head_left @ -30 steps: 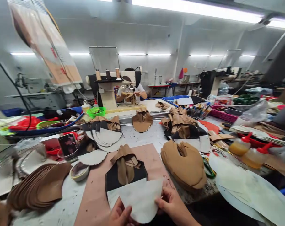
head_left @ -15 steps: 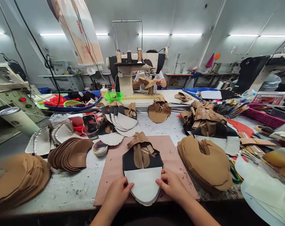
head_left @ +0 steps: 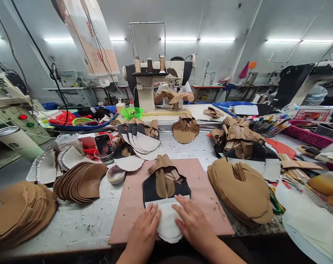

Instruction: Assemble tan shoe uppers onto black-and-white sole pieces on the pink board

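Observation:
A shoe upper piece lies on the pink board (head_left: pixel 130 209), with a white toe section (head_left: pixel 168 220), a black band (head_left: pixel 150 190) and brown straps (head_left: pixel 163 176) at its far end. Flat on the left side of the white section rests my left hand (head_left: pixel 144 227), fingers extended and holding nothing. My right hand (head_left: pixel 192 223) presses on the right side of the same section, its fingers spread and empty. Part of the white material is hidden beneath both hands.
Brown piece stacks (head_left: pixel 240 190) flank the board, with a tape roll (head_left: pixel 116 175), a phone (head_left: pixel 104 146) and scissors (head_left: pixel 276 203) nearby. Across the table a person (head_left: pixel 187 91) handles a brown piece at a sewing machine (head_left: pixel 147 91).
Both hands have let go of the white section's side edges and moved inward onto its top, fingers opening out flat. The view has shifted slightly.

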The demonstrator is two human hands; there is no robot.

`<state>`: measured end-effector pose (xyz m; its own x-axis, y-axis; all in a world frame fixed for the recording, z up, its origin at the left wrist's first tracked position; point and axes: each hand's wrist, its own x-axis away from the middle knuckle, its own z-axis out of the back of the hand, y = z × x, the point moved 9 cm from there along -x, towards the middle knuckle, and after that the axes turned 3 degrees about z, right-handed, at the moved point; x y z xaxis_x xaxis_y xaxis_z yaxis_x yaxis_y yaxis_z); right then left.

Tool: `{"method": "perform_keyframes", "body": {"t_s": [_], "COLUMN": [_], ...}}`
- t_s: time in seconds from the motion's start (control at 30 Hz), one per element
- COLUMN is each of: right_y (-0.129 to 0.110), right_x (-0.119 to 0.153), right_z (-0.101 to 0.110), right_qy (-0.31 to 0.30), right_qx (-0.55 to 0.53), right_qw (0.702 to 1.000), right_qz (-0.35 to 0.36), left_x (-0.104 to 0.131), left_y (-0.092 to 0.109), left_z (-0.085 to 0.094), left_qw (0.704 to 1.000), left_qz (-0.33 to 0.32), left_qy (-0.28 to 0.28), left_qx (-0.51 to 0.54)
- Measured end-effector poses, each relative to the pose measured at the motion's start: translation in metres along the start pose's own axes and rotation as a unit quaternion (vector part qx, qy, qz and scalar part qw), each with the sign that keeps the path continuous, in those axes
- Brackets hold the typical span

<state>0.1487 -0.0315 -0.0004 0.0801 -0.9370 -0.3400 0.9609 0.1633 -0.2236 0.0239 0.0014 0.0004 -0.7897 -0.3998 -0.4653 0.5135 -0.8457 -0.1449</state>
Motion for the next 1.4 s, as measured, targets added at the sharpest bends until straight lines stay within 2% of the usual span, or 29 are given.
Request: {"method": "perform_keyframes", "body": {"t_s": [0.07, 0.17, 0.23, 0.33, 0.43, 0.53, 0.6, 0.7, 0.77, 0.8, 0.87, 0.93, 0.97, 1.0, 1.03, 1.07, 1.1, 1.17, 1.2, 1.23, 1.3, 1.37, 1.4], "right_y": [-0.014, -0.018, -0.016, -0.001, 0.052, 0.125, 0.162, 0.197, 0.212, 0.219, 0.227, 0.21, 0.191, 0.164, 0.132, 0.098, 0.064, 0.014, 0.002, 0.001, 0.02, 0.044, 0.05], "right_x": [0.0, 0.001, -0.001, -0.005, 0.0, 0.026, 0.046, 0.064, 0.071, 0.074, 0.083, 0.087, 0.081, 0.068, 0.053, 0.038, 0.027, 0.017, 0.014, 0.01, 0.002, -0.006, -0.011], "right_z": [-0.018, -0.039, -0.039, -0.019, 0.024, 0.068, 0.085, 0.091, 0.094, 0.1, 0.123, 0.145, 0.15, 0.148, 0.139, 0.124, 0.106, 0.076, 0.065, 0.058, 0.053, 0.053, 0.052], "right_qy": [-0.051, -0.132, -0.157, -0.155, -0.084, -0.018, -0.015, -0.015, 0.01, 0.05, 0.191, 0.318, 0.335, 0.313, 0.257, 0.18, 0.107, 0.004, -0.024, -0.032, 0.0, 0.053, 0.067], "right_qx": [-0.013, -0.045, -0.081, -0.154, -0.147, -0.03, 0.002, -0.087, -0.175, -0.206, -0.233, -0.212, -0.194, -0.175, -0.16, -0.155, -0.161, -0.199, -0.222, -0.243, -0.271, -0.299, -0.315], "right_qw": [0.997, 0.989, 0.984, 0.976, 0.982, 0.974, 0.958, 0.945, 0.927, 0.914, 0.88, 0.859, 0.871, 0.9, 0.936, 0.965, 0.98, 0.979, 0.973, 0.969, 0.961, 0.942, 0.933], "right_qz": [0.052, 0.043, 0.026, 0.002, -0.087, -0.225, -0.285, -0.316, -0.331, -0.345, -0.368, -0.342, -0.303, -0.247, -0.182, -0.111, -0.044, 0.049, 0.059, 0.04, -0.056, -0.145, -0.161], "left_x": [0.003, 0.005, 0.005, 0.003, 0.002, -0.003, -0.011, -0.032, -0.046, -0.052, -0.06, -0.065, -0.068, -0.071, -0.074, -0.077, -0.079, -0.078, -0.076, -0.073, -0.068, -0.067, -0.067], "left_y": [0.004, 0.003, -0.001, -0.012, -0.02, -0.026, -0.027, -0.017, -0.005, 0.002, 0.019, 0.04, 0.049, 0.055, 0.055, 0.051, 0.043, 0.023, 0.014, 0.007, 0.001, 0.005, 0.01], "left_z": [-0.006, -0.012, -0.014, -0.021, -0.028, -0.026, -0.02, -0.01, -0.007, -0.009, -0.014, -0.021, -0.025, -0.029, -0.035, -0.041, -0.046, -0.053, -0.053, -0.052, -0.046, -0.037, -0.032], "left_qw": [1.0, 0.998, 0.998, 0.992, 0.985, 0.986, 0.987, 0.976, 0.951, 0.929, 0.866, 0.776, 0.724, 0.672, 0.624, 0.585, 0.559, 0.545, 0.547, 0.548, 0.542, 0.527, 0.521], "left_qz": [-0.022, -0.038, -0.034, 0.0, 0.017, 0.041, 0.058, 0.061, 0.07, 0.081, 0.108, 0.131, 0.145, 0.167, 0.201, 0.242, 0.288, 0.368, 0.397, 0.418, 0.438, 0.425, 0.409], "left_qy": [-0.013, -0.042, -0.061, -0.108, -0.145, -0.136, -0.113, -0.096, -0.121, -0.146, -0.202, -0.244, -0.252, -0.248, -0.232, -0.203, -0.167, -0.098, -0.073, -0.057, -0.04, -0.037, -0.041], "left_qx": [-0.009, -0.014, 0.004, 0.058, 0.088, 0.085, 0.101, 0.186, 0.277, 0.329, 0.445, 0.567, 0.626, 0.678, 0.719, 0.747, 0.76, 0.747, 0.733, 0.722, 0.716, 0.735, 0.748]}}
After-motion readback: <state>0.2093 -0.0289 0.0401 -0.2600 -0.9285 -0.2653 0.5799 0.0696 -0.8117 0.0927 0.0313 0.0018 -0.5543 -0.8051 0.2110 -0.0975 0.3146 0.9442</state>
